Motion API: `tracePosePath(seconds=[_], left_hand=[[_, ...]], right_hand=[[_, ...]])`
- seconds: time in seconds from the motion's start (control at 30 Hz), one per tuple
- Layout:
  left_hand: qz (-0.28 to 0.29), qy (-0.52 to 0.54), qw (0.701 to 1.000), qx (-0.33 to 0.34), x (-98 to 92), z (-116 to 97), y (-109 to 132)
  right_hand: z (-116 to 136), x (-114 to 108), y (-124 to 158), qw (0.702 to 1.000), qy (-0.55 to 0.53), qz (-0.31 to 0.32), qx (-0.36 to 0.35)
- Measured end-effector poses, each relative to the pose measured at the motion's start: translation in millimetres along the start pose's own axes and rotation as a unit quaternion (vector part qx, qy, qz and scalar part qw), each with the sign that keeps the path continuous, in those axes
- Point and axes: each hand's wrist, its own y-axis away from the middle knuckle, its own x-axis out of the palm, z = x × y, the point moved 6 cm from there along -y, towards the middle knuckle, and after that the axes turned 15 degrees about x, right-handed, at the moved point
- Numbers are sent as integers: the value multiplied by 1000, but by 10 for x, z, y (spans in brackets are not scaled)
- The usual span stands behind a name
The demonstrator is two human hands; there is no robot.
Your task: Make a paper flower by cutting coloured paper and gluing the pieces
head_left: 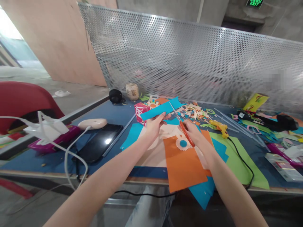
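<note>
My left hand point(155, 124) grips a strip of blue paper point(161, 108) by its lower edge, thumb on top, and holds it above the table. In my right hand point(191, 130) is a pair of scissors point(187, 134) with orange handles. The scissors' blades point up and left and meet the strip near its right end. Below my hands lie an orange sheet point(183, 168) and a pale sheet point(151, 157). A pale scalloped paper disc with a blue centre point(183, 143) rests on the orange sheet, by the scissors' handles.
Paper scraps point(195, 111) are heaped behind my hands. A yellow glue gun point(220, 127) with a black cord lies to the right on green paper point(246, 164). At left are a black phone point(101, 143) and a purple power strip point(54, 138). A perforated metal screen point(189, 60) closes the back.
</note>
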Motion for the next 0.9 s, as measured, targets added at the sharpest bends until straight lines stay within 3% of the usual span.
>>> tracePosePath(seconds=[0.9], left_hand=[[-5,8,1000,-6,-2,8,-4]], right_hand=[[25,-28,3,999,36,-27,-24]])
